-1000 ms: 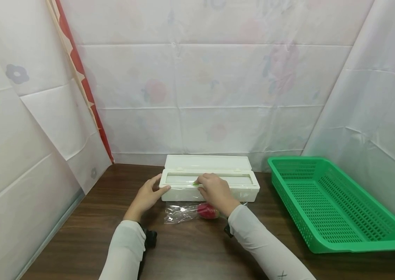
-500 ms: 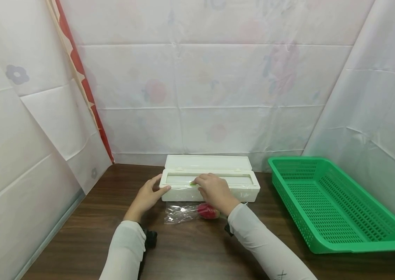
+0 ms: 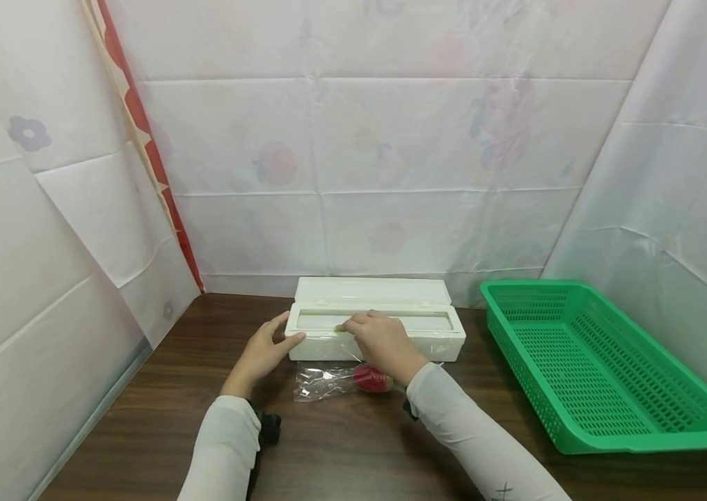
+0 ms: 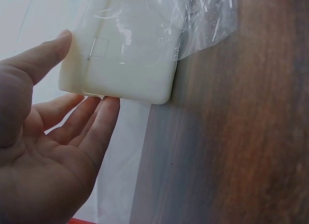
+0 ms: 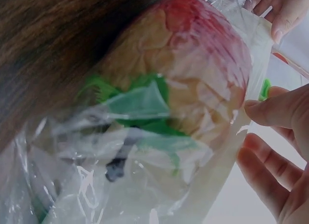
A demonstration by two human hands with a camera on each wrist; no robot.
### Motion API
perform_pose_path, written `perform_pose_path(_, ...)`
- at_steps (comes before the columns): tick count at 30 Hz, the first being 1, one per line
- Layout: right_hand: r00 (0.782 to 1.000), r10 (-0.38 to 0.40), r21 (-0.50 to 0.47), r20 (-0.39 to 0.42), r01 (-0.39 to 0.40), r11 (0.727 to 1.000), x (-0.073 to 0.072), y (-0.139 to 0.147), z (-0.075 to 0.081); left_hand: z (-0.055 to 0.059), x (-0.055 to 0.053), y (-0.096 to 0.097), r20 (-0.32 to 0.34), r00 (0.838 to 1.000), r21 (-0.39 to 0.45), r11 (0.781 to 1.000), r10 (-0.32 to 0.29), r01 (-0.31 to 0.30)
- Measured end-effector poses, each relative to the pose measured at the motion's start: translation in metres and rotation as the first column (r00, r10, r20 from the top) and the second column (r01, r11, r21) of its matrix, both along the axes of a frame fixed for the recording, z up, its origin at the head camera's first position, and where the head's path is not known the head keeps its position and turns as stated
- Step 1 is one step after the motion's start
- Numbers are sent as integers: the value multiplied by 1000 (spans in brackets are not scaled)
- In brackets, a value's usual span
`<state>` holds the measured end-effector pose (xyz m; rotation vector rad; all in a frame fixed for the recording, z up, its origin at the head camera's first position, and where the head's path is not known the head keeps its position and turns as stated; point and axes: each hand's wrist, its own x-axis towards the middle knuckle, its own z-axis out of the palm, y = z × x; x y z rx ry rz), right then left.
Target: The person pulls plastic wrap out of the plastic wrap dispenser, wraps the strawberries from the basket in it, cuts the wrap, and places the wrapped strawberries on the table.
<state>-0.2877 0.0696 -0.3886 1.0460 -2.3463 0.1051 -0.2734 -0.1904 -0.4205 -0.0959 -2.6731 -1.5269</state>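
Observation:
A white cling film dispenser (image 3: 322,347) lies lengthwise on the table, its long lid (image 3: 372,289) tipped back. Clear cling film (image 3: 322,383) hangs from its front over a red and yellow fruit (image 3: 371,378). Green leaves and a dark stem show on the fruit in the right wrist view. My left hand (image 3: 264,353) grips the dispenser's left end, thumb on the front edge and fingertips against the end face (image 4: 118,86). My right hand (image 3: 385,341) pinches a small green slide cutter (image 3: 339,328) on the dispenser's front edge, left of its middle. The fingers partly hide the cutter.
A large green plastic basket (image 3: 579,376) stands to the right of the dispenser. Pale patterned sheets (image 3: 353,139) wall in the back and both sides. Dark wood-grain tabletop (image 3: 341,445) extends in front of the fruit.
My right hand has slid a short way left along the dispenser's front edge with the green slide cutter. The left hand, the dispenser and the fruit have stayed put.

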Motion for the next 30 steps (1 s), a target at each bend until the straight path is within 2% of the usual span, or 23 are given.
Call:
perform_pose_path(7, 1000, 3, 25, -11, -3, 1000, 0, -1, 1, -1, 0, -1, -4, 1000, 0, 1000, 4, -4)
perform_pose_path(15, 999, 18, -2, -36, -18, 1000, 1, 0, -3, -1, 1, 0, -5, 1000, -1, 1000, -3, 3)
perform_pose_path(18, 1000, 11, -4, -19, -11, 1000, 2, 1, -3, -1, 2, 0, -4, 1000, 5, 1000, -4, 4)
perform_pose_path(21, 1000, 4, -6, 17, -4, 1000, 4, 2, 0, 0, 2, 1, -7, 1000, 10, 1000, -5, 5)
perform_pose_path(24, 996, -2, -17, 87, 4, 1000, 6, 2, 7, 1, 2, 1, -8, 1000, 9, 1000, -4, 4)
perform_pose_path(27, 984, -12, -34, 180, 19, 999, 6, 2, 14, 2, 2, 1, -5, 1000, 7, 1000, -3, 4)
perform_pose_path(30, 965, 9, -73, 261, 10, 997, 6, -1, 17, 2, 2, 0, -2, 1000, 6, 1000, -4, 4)
